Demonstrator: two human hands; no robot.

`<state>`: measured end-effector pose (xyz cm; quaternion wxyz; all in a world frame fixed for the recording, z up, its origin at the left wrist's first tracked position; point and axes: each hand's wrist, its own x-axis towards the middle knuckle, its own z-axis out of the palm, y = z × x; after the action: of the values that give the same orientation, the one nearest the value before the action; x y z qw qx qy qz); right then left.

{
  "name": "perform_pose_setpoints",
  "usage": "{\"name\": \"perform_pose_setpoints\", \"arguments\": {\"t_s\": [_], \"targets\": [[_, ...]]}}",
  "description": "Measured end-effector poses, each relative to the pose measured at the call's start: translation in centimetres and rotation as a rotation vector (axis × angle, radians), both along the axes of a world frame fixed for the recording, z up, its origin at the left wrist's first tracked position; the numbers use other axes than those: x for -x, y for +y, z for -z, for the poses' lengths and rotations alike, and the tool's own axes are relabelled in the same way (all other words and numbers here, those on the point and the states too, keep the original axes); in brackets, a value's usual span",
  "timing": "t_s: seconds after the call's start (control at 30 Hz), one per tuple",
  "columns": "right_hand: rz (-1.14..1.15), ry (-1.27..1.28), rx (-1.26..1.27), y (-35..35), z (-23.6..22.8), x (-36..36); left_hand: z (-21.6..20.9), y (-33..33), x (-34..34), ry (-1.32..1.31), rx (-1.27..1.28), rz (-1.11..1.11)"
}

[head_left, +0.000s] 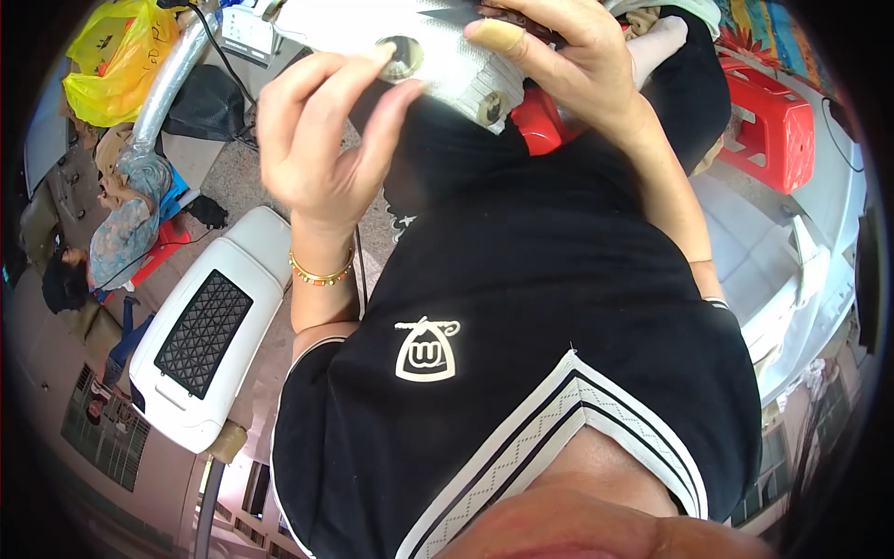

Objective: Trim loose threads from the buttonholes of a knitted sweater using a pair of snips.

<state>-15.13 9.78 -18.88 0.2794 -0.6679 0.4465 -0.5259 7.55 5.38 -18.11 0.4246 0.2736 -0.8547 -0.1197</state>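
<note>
A white ribbed knit piece (456,70) lies across my lap at the top of the view, its far part cut off by the edge. On it sit a round, shiny button with a dark middle (402,58) and a smaller round button (492,108). My left hand (321,140) has its forefinger and thumb closed about the first button's rim. My right hand (582,65) is curled round a dark tool with a pointed blade (447,16), which looks like thread snips. Yellowish tape wraps the right thumb. The snips' handles are mostly hidden by the fingers.
At right stands a red plastic stool (773,126) beside white plastic sheeting (745,242). A white-and-black padded panel (209,326) is at left. Farther left are a yellow plastic bag (116,61), a black bag (205,102) and a seated person in a patterned top (126,238).
</note>
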Motion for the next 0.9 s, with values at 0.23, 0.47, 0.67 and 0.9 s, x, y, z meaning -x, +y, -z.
{"name": "perform_pose_setpoints", "arguments": {"t_s": [0.23, 0.47, 0.67, 0.9], "targets": [[0.004, 0.082, 0.026, 0.3, -0.4, 0.0, 0.9, 0.7, 0.0, 0.129, -0.137, -0.088], [0.042, 0.298, 0.036, 0.3, -3.0, -0.4, 1.3, 0.4, -0.1, 0.457, -0.51, -0.001], [0.011, 0.382, 0.09, -0.2, -3.9, -0.7, 1.3, 0.5, -0.1, 0.423, -0.469, -0.037], [0.028, 0.476, 0.048, 0.1, -4.4, -0.9, 1.3, 0.4, 0.1, 0.428, -0.478, -0.025]]}}
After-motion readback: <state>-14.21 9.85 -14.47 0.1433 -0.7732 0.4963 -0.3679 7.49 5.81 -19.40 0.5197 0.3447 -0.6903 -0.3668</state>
